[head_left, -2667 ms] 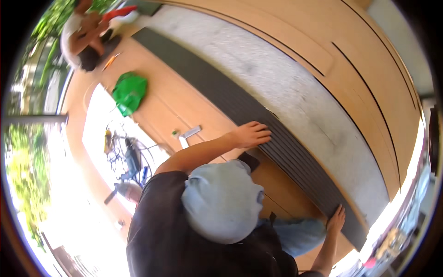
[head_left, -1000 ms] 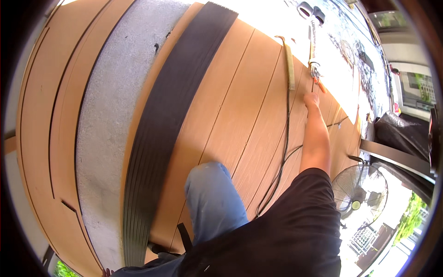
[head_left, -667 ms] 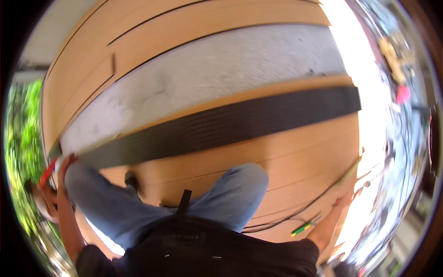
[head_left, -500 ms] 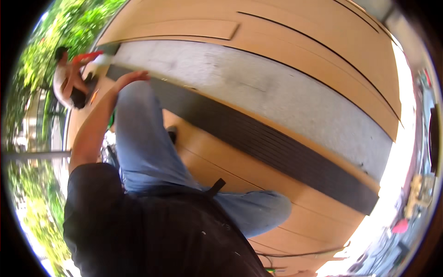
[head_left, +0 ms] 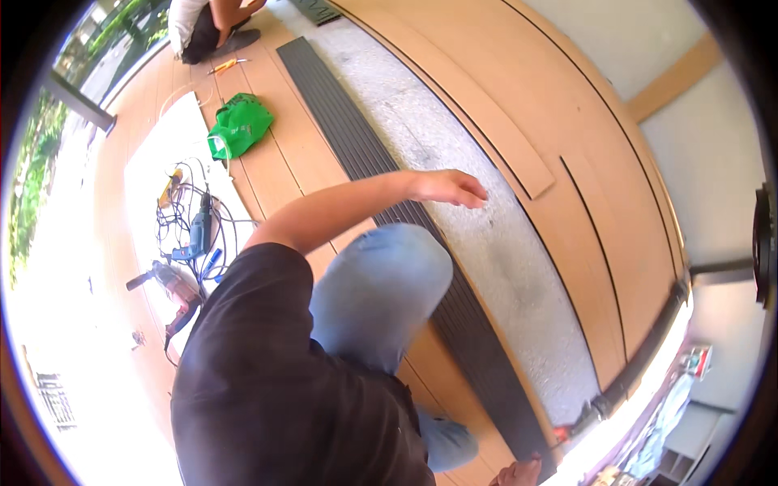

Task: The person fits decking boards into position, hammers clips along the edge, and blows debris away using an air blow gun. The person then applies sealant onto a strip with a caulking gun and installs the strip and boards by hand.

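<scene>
My left hand [head_left: 452, 190] hangs over the bare concrete strip [head_left: 527, 283], fingers loosely bent and apart, holding nothing. The long dark grooved board [head_left: 320, 105] runs beside that strip, with orange-brown planks [head_left: 281, 166] on its other side. My bent knee in jeans [head_left: 385, 275] covers part of the board. My right hand [head_left: 519, 472] is low at the bottom edge on the board's near end, fingers curled; what they hold is too small to make out. A dark bar with a red part [head_left: 563, 429] lies just above it.
A co-worker [head_left: 207, 28] crouches at the far end near an orange-handled tool [head_left: 227, 66]. On a white sheet [head_left: 154, 146] lie a green bag [head_left: 241, 125], a blue drill [head_left: 194, 235], cables and a red power tool [head_left: 174, 287]. Loose boards [head_left: 600, 202] line the right, by a wall.
The view has swung repeatedly, now along the board toward the co-worker. My left hand has lifted from my knee out over the concrete. My right hand is now at the board's near end.
</scene>
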Demonstrator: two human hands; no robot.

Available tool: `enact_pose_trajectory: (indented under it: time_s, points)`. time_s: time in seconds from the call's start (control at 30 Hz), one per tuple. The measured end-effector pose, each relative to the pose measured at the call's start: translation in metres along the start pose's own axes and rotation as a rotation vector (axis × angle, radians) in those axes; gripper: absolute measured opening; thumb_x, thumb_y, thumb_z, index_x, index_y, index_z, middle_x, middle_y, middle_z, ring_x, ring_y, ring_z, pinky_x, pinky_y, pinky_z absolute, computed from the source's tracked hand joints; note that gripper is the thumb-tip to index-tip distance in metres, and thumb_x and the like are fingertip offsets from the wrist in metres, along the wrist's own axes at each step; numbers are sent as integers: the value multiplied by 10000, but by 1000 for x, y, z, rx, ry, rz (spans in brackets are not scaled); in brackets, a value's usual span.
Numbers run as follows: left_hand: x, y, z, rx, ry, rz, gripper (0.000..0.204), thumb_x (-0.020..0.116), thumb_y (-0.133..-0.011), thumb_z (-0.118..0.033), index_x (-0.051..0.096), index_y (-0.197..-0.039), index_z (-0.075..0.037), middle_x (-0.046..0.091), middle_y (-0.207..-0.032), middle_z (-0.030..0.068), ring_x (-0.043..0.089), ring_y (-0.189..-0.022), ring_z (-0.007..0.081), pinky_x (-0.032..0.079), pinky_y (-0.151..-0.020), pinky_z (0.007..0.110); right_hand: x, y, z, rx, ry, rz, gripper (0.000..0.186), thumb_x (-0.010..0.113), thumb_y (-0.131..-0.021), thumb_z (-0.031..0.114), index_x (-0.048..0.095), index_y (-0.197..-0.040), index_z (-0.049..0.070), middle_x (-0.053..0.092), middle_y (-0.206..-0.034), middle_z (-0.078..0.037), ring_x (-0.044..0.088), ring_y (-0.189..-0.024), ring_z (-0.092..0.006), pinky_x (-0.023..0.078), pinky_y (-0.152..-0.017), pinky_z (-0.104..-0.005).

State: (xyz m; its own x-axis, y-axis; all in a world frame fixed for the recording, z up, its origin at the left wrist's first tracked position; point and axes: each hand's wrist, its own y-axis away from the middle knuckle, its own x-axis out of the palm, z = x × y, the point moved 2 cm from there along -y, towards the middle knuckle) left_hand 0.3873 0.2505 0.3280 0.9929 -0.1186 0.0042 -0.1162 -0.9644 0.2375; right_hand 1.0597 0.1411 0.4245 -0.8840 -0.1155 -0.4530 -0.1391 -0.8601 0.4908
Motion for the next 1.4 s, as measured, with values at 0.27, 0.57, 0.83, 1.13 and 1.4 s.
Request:
enact_pose_trajectory:
  time_s: [0.27, 0.57, 0.83, 1.13, 1.4]
  points:
    - [-143, -20, 7, 625, 1229, -399, 642, 674, -963, -566, 553, -1325, -49, 660, -1298, 148, 658, -1140, 310, 524, -1028, 476, 318, -46, 288, -47, 92, 972, 283, 536, -1086, 217, 603, -1205, -31, 394, -606, 37, 334, -430, -54, 237, -382, -225]
    - [-329, 106, 32, 780, 1550, -1233, 427, 709, -990, -363, 525, -1130, -4, 594, -1012, 122, 660, -886, 280, 601, -789, 485, 661, -113, 369, -945, 86, 1187, 494, 679, -989, 229, 569, -1416, 5, 599, -1402, -133, 558, -1278, -242, 420, -1112, -443]
    - [-472, 117, 96, 713, 1531, -1346, 410, 666, -1023, -353, 489, -1172, -15, 596, -1001, 150, 685, -871, 302, 607, -722, 493, 847, -69, 379, -503, 82, 1429, 607, 682, -974, 108, 429, -1525, 68, 593, -1335, -113, 609, -939, -114, 529, -783, -292]
    - [-537, 147, 153, 596, 883, -1313, 329, 574, -1073, -327, 643, -1225, -42, 678, -1185, 74, 623, -1133, 219, 464, -1042, 392, 942, -4, 398, -93, -468, 1625, 697, 614, -905, 52, 377, -1547, 185, 506, -1493, -42, 417, -1451, -434, 259, -1217, -679]
    - [-341, 326, 339, -300, -594, -1763, 84, 655, -935, -79, 716, -993, -73, 652, -881, 101, 626, -863, 312, 497, -754, 427, 980, -17, 420, -150, -585, 1596, 661, 557, -895, 55, 391, -1521, 182, 502, -1470, -58, 421, -1437, -441, 268, -1196, -723]
